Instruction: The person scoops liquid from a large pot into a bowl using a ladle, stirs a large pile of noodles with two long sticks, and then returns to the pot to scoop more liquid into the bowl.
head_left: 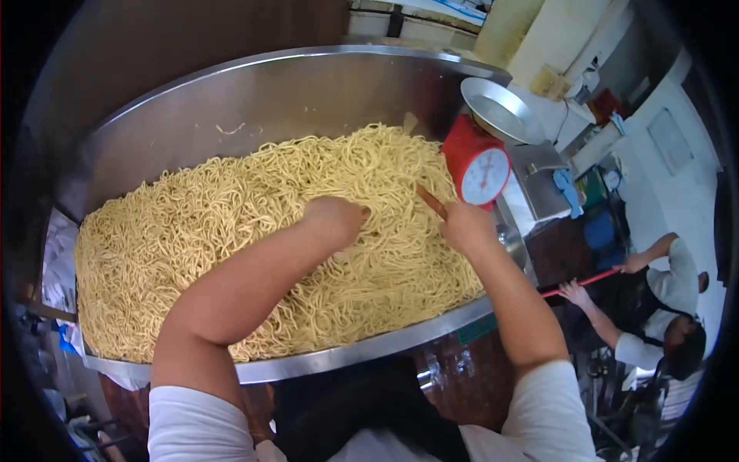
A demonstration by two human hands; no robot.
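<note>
A large heap of yellow noodles (223, 223) fills a wide metal tub (308, 85) in front of me. My right hand (468, 229) is closed around a flat brown wooden stick (431, 202), whose tip reaches over the noodles near the right end. Over the middle of the heap is my left hand (332, 222), its fingers curled shut. A small brown end of a second wooden stick (366, 210) shows beside those fingers; the rest is hidden by the hand and noodles.
A red dial scale (479, 165) with a metal pan (502, 110) stands at the tub's right end. Beyond it are a metal box (539, 181) and a blue cloth (568, 191). At the right, a person (677, 331) grips a red pole (581, 282).
</note>
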